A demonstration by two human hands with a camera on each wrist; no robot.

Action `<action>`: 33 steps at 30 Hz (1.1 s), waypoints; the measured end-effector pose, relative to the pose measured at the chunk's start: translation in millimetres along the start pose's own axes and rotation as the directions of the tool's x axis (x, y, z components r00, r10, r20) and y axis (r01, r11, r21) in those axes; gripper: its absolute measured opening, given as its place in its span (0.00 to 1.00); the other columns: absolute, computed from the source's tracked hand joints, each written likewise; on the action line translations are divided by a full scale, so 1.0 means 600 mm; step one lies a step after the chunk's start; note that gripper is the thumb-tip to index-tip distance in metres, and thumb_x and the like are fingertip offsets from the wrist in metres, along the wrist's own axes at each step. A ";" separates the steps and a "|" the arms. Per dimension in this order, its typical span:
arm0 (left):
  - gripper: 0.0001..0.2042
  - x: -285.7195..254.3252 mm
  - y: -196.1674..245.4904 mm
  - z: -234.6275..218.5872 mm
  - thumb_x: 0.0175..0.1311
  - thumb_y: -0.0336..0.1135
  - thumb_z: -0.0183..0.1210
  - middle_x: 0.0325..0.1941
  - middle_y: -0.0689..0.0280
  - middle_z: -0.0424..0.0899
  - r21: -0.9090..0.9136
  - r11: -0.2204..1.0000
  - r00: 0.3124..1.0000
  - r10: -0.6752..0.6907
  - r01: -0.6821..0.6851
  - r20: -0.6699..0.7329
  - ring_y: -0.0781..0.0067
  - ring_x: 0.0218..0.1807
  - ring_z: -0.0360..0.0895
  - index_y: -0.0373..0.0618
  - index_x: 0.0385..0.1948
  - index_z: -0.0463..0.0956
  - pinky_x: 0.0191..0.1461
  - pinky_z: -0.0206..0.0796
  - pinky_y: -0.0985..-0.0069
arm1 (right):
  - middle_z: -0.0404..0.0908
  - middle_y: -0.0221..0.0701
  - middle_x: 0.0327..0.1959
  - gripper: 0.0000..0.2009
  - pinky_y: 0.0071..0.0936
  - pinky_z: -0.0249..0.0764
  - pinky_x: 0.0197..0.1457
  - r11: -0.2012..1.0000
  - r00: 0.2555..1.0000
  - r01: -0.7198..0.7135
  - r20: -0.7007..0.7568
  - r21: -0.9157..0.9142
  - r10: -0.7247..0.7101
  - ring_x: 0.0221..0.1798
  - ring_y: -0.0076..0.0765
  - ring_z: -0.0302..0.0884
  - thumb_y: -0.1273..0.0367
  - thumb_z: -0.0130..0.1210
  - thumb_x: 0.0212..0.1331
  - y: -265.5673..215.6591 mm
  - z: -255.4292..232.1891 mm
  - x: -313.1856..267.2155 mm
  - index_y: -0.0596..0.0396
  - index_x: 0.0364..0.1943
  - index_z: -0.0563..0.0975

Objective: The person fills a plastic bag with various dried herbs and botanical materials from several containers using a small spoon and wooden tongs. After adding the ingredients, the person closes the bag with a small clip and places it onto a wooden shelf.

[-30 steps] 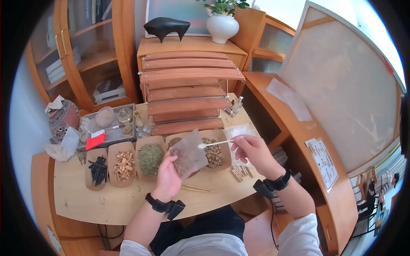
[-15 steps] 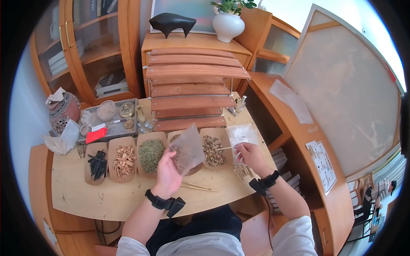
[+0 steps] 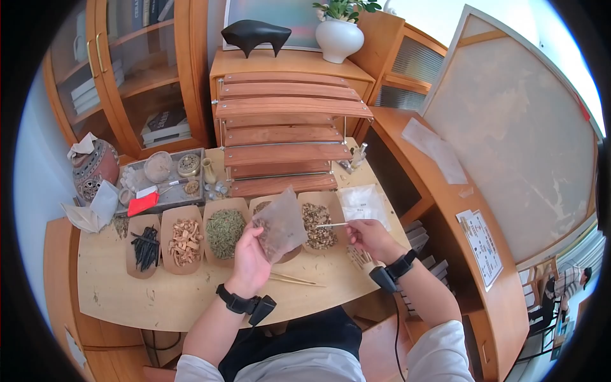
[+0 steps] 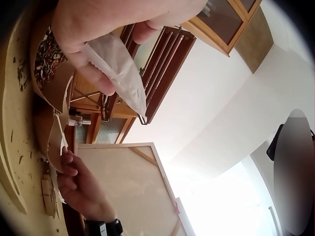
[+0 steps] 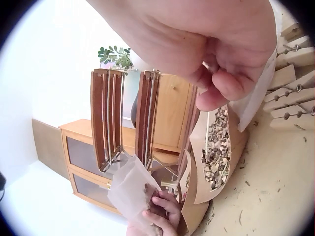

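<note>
My left hand (image 3: 252, 262) holds a translucent pouch (image 3: 284, 223) tilted over the middle of the table, its fingers and thumb at the lower edge. Brown bits show through the pouch in the right wrist view. My right hand (image 3: 372, 239) pinches the handle of a thin pale spoon (image 3: 336, 224). The spoon's far end is among chopped brown herb pieces (image 3: 317, 234) in a paper tray (image 5: 239, 147). Behind the pouch, another paper tray is mostly hidden.
Left of the pouch stand trays of green dried herb (image 3: 224, 233), pale wood chips (image 3: 184, 242) and black strips (image 3: 146, 247). Wooden tweezers (image 3: 296, 279) lie in front. Clothespins (image 5: 290, 101) and a white packet (image 3: 364, 202) are at the right; a slatted wooden rack (image 3: 286, 153) stands behind.
My right hand has moved the spoon away from the pouch and down to the tray of chopped brown pieces. My left hand keeps holding the pouch in nearly the same place.
</note>
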State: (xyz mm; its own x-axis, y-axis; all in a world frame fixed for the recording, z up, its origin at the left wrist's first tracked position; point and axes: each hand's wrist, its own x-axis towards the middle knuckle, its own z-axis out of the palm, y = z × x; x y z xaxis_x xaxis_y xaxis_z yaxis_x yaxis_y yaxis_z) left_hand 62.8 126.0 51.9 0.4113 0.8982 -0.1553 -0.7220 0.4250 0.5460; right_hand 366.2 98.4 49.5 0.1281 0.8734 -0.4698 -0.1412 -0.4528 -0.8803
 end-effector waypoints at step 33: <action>0.25 0.002 -0.003 -0.001 0.67 0.36 0.45 0.67 0.61 0.73 0.007 1.000 1.000 0.001 -0.001 -0.001 0.61 0.69 0.70 0.44 0.67 0.63 0.73 0.63 0.60 | 0.80 0.28 0.30 0.13 0.18 0.71 0.28 0.881 0.966 0.201 -0.066 -0.428 -0.252 0.26 0.20 0.77 0.67 0.49 0.73 -0.027 0.000 -0.024 0.63 0.44 0.80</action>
State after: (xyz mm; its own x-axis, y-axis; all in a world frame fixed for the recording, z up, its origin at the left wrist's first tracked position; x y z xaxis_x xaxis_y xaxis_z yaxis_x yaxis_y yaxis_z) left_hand 64.2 126.2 50.5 0.4099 0.8989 -0.1550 -0.7185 0.4229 0.5523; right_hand 366.7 93.5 70.7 0.2239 0.9456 -0.2362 0.3210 -0.3003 -0.8982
